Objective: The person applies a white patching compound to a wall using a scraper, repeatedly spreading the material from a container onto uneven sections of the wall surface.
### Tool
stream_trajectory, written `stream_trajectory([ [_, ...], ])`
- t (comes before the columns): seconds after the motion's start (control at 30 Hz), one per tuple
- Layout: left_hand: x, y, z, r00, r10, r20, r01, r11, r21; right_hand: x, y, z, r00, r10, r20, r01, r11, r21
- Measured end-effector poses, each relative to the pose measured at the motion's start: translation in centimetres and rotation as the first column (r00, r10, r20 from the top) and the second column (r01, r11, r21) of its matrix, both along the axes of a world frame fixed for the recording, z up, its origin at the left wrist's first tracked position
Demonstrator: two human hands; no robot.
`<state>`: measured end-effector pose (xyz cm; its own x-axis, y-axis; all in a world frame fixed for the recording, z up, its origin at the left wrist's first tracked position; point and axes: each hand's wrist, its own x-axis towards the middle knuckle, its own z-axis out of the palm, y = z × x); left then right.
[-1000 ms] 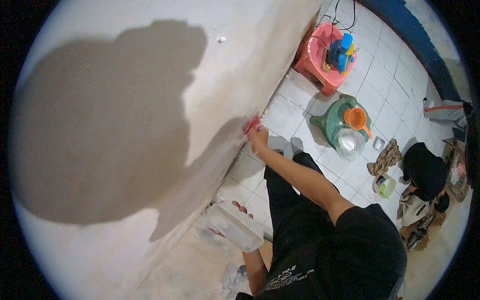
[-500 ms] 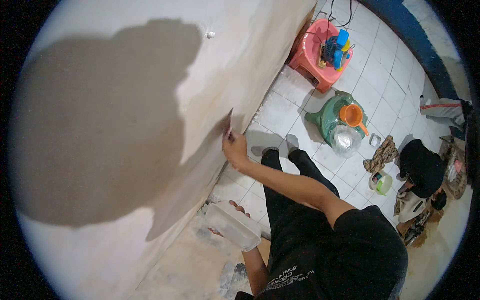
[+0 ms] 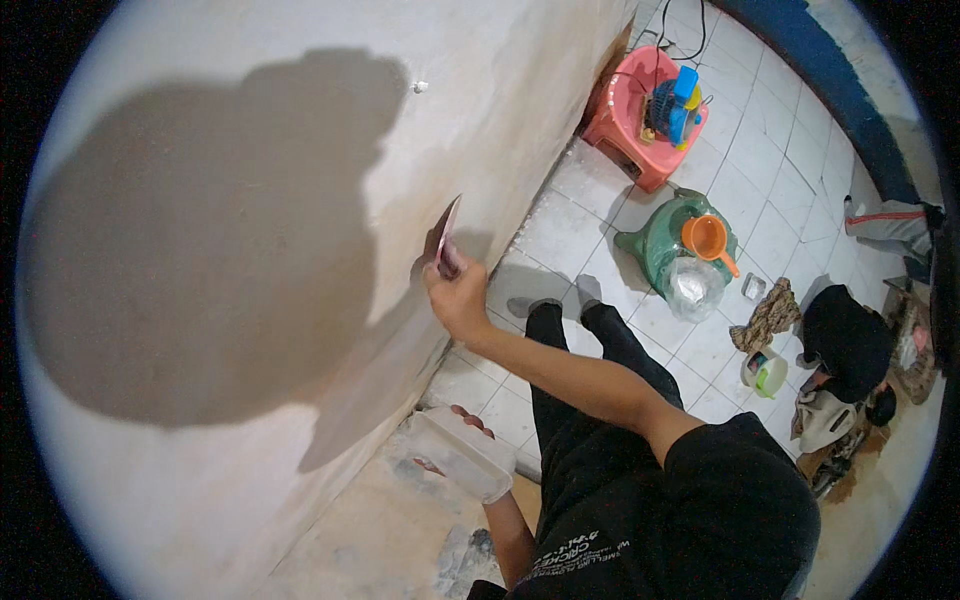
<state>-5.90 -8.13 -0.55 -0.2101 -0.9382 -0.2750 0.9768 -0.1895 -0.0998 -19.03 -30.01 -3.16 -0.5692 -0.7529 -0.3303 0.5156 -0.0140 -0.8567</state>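
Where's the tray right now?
In the head view, the tray is low, just left of centre, in the left hand, below the right hand.

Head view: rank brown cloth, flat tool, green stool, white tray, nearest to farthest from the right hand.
1. Flat tool: in the right hand.
2. White tray: in the left hand.
3. Green stool: floor, right.
4. Brown cloth: floor, farther right.

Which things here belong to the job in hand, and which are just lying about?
Apparently in use:
flat tool, in the right hand
translucent tray, in the left hand
wall, beside the tool

Apparently lying about:
pink seat
blue-and-yellow device
green stool
orange dipper
brown cloth
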Motion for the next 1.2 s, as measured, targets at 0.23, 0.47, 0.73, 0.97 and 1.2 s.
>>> stream_trajectory([
  [0.23,0.7,1.1,-0.3,1.000,0.019,0.016,-0.020,0.999,0.046,-0.6,7.6,3.3,0.955,0.294,0.049,-0.297,0.951,0.085],
  [0.47,2.6,2.1,-2.1,0.996,-0.073,0.040,0.072,0.997,0.033,-11.3,-1.3,-10.2,0.914,-0.149,-0.377,0.236,0.951,0.197],
  [0.73,-0.3,0.5,-0.3,0.999,-0.035,-0.023,0.036,0.997,0.066,-3.1,-1.6,-6.4,0.840,0.035,-0.542,0.043,0.991,0.130],
  [0.97,0.0,0.6,0.1,0.999,0.006,-0.047,-0.002,0.995,0.097,-4.0,5.4,-9.0,0.939,0.301,-0.167,-0.207,0.881,0.425],
  [1.2,-0.1,0.4,-0.8,0.996,-0.074,-0.059,0.080,0.991,0.108,-14.8,-6.6,-22.7,0.813,-0.109,-0.573,0.330,0.896,0.298],
])
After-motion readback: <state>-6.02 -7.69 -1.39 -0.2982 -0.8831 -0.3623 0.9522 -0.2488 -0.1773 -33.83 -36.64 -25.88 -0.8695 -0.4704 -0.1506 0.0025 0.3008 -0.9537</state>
